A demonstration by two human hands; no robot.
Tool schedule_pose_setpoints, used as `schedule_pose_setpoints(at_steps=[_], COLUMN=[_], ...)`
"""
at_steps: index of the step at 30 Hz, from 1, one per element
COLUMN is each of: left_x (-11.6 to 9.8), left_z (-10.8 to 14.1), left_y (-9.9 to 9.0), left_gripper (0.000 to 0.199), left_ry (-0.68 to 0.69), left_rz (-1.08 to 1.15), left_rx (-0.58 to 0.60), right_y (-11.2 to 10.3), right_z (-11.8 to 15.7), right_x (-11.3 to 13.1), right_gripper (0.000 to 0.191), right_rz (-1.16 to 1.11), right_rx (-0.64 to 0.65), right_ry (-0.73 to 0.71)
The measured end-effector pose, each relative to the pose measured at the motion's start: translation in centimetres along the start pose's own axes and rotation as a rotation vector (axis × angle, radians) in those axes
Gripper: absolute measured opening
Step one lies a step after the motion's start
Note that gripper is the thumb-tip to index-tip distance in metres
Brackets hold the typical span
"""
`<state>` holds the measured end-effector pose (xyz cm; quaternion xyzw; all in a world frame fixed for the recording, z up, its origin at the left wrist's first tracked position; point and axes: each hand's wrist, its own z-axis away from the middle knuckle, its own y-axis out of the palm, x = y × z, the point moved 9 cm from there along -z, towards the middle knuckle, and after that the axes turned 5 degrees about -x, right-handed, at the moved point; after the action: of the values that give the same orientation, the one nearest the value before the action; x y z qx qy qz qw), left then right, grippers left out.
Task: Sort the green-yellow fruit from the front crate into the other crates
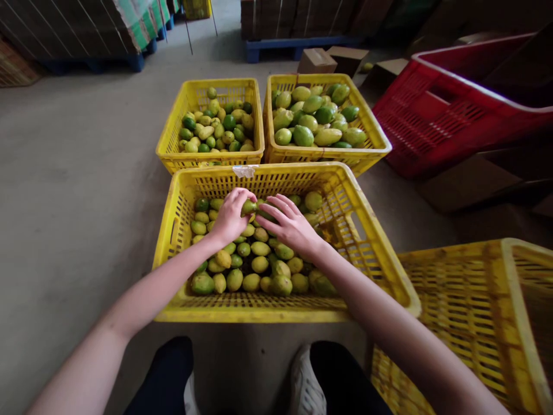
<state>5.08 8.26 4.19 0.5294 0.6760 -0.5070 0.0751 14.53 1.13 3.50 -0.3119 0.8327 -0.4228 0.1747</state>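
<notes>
In the head view, my left hand (233, 216) is closed around a green lemon (248, 207), its fingertips curled over the fruit. My right hand (291, 225) is just beside it, fingers spread and stretched toward the left hand. A green fruit shows partly under those right fingers; whether they touch it I cannot tell. Both hands are over the front yellow crate (276, 315), which holds a layer of green and yellow lemons (260, 248). The fruit under my palms and wrists is hidden.
Behind stand two yellow crates of lemons, one at left (162, 147) and one at right (330, 153). A red crate (432, 109) leans at the right, near cardboard boxes (317, 60). Another yellow crate (458, 300) is at the lower right. Blue pallets (276, 45) carry stacks at the back.
</notes>
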Motion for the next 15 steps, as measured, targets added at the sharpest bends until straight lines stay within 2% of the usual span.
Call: schedule_pose_setpoints(at_steps=[3,5,7,8,10,12,13,15], left_x=[0.0,0.2,0.9,1.6,3.5,4.6,4.7,4.2], left_z=[0.0,-0.1,-0.2,-0.2,0.5,2.6,3.9,6.4], left_y=[-0.2,-0.3,-0.1,0.2,2.1,4.8,5.8,7.3], left_gripper=[0.029,0.028,0.031,0.033,0.03,0.028,0.03,0.033], left_ry=[0.002,-0.027,-0.109,-0.192,-0.445,-0.693,-0.764,-0.799], left_rz=[-0.029,-0.018,0.026,0.066,0.169,0.245,0.253,0.198], left_rx=[-0.018,-0.031,-0.028,-0.003,0.162,0.434,0.562,0.779], right_y=[0.0,-0.1,-0.3,-0.3,0.1,1.3,2.1,3.2], right_z=[-0.1,-0.2,-0.1,0.3,2.1,5.3,6.7,8.2], right_x=[-0.2,-0.8,-2.1,-3.2,-5.9,-8.1,-8.8,-9.7], right_gripper=[0.044,0.042,0.036,0.035,0.041,0.045,0.043,0.034], right_rz=[-0.051,-0.13,-0.248,-0.322,-0.498,-0.678,-0.753,-0.869], right_rx=[-0.009,-0.028,-0.083,-0.13,-0.251,-0.376,-0.42,-0.445], right_ry=[0.046,0.149,0.335,0.474,0.835,1.231,1.392,1.528])
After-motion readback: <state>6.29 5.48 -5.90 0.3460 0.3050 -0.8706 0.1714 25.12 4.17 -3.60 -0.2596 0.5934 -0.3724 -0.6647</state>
